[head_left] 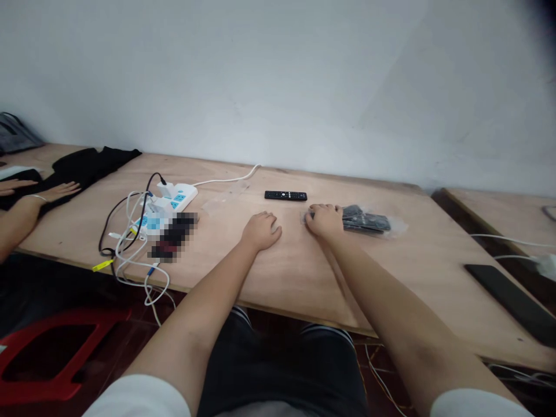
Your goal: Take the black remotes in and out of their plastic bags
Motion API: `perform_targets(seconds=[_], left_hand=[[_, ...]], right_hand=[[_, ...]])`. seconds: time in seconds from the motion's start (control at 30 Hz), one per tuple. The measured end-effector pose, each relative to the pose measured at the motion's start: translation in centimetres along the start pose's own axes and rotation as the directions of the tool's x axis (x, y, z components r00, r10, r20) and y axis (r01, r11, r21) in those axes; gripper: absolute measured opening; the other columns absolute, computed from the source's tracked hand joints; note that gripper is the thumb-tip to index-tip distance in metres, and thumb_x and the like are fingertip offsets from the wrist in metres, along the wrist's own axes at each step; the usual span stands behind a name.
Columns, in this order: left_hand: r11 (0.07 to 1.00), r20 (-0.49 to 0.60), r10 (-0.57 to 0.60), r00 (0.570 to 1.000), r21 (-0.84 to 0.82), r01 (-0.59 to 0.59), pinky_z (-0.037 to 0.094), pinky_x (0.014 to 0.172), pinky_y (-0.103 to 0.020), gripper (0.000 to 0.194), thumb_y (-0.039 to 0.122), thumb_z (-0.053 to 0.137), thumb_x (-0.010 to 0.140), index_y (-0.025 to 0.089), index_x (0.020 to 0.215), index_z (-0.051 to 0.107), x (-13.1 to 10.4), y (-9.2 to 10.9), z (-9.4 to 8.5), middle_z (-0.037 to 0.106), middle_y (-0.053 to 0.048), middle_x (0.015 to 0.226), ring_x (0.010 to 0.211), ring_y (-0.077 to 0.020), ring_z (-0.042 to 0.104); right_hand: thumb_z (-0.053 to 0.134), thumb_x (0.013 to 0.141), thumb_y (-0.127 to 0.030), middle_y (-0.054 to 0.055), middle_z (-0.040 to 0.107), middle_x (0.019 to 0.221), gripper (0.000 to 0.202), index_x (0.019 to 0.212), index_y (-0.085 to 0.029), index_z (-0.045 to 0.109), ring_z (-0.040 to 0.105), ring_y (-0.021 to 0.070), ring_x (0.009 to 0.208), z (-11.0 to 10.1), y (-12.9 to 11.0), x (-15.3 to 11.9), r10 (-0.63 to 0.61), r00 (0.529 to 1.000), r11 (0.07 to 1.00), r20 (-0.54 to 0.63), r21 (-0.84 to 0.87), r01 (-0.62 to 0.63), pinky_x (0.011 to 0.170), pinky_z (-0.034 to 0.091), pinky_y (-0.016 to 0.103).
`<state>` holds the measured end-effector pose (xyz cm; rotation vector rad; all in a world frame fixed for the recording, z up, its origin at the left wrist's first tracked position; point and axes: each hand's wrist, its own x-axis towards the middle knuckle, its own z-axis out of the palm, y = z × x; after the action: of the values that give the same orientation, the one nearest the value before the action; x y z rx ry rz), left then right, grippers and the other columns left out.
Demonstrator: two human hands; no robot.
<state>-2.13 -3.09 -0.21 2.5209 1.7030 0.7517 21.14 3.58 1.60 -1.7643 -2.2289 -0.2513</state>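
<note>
A black remote control (285,196) lies crosswise on the wooden table, buttons up, just beyond my hands. My left hand (261,230) rests palm down on the bare wood, holding nothing, with its thumb apart from the loosely bent fingers. Right of it, my right hand (325,220) has its fingers curled over the left end of a bundle of dark, long items in clear plastic (367,221); they look like wrapped remote controls. The part of the bundle under my palm is hidden.
Left of me sits a white power strip (185,197) with plugs and tangled cables (130,255), beside a blurred-out device (172,236). A dark flat slab (510,301) lies at the right. Another person's hand (58,191) rests on black cloth (93,165). A red stool (56,353) stands below.
</note>
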Motion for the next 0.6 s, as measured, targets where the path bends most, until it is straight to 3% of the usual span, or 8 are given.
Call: perform_targets(seconds=[0.17, 0.33, 0.47, 0.6], left_hand=[[1.000, 0.009, 0.004, 1.000, 0.004, -0.004, 0.050, 0.103, -0.044, 0.031, 0.040, 0.055, 0.096, 0.016, 0.107, 0.072, 0.0, 0.3, -0.5, 0.073, -0.014, 0.109, 0.111, -0.0299, 0.066], [1.000, 0.015, -0.004, 1.000, 0.017, 0.003, 0.049, 0.105, -0.043, 0.031, 0.040, 0.055, 0.096, 0.016, 0.106, 0.072, 0.0, 0.4, -0.6, 0.073, -0.014, 0.109, 0.113, -0.0291, 0.065], [1.000, 0.008, -0.008, 1.000, 0.025, 0.008, 0.048, 0.107, -0.042, 0.030, 0.040, 0.055, 0.096, 0.017, 0.108, 0.072, 0.0, 0.3, -0.5, 0.073, -0.011, 0.111, 0.115, -0.0278, 0.064], [0.999, -0.011, 0.005, 1.000, 0.035, -0.004, 0.049, 0.105, -0.042, 0.030, 0.039, 0.056, 0.095, 0.016, 0.106, 0.071, 0.0, 0.3, -0.5, 0.072, -0.012, 0.109, 0.112, -0.0279, 0.064]], right_hand=[[0.052, 0.091, -0.029, 0.019, 0.072, 0.127, 0.038, 0.120, -0.015, 0.072, 0.063, 0.0358, 0.114, -0.2, -1.7, 3.0, -0.055, 0.998, 0.994, 0.024, 0.093, 0.052, 0.099, 0.045, 0.051], [0.054, 0.094, -0.031, 0.021, 0.054, 0.153, 0.056, 0.146, -0.010, 0.056, 0.052, 0.0362, 0.135, 1.2, -3.5, 5.6, -0.093, 0.992, 0.985, 0.090, 0.156, 0.078, 0.111, 0.041, 0.048], [0.052, 0.098, -0.045, 0.021, 0.048, 0.158, 0.065, 0.153, -0.010, 0.047, 0.044, 0.0380, 0.140, 2.4, -4.8, 5.4, -0.104, 0.984, 0.990, 0.145, 0.108, 0.089, 0.115, 0.035, 0.051], [0.045, 0.100, -0.039, 0.022, 0.059, 0.143, 0.057, 0.151, -0.013, 0.051, 0.050, 0.0391, 0.127, 3.1, -6.0, 3.8, -0.082, 0.997, 0.993, 0.017, 0.089, 0.080, 0.109, 0.038, 0.053]])
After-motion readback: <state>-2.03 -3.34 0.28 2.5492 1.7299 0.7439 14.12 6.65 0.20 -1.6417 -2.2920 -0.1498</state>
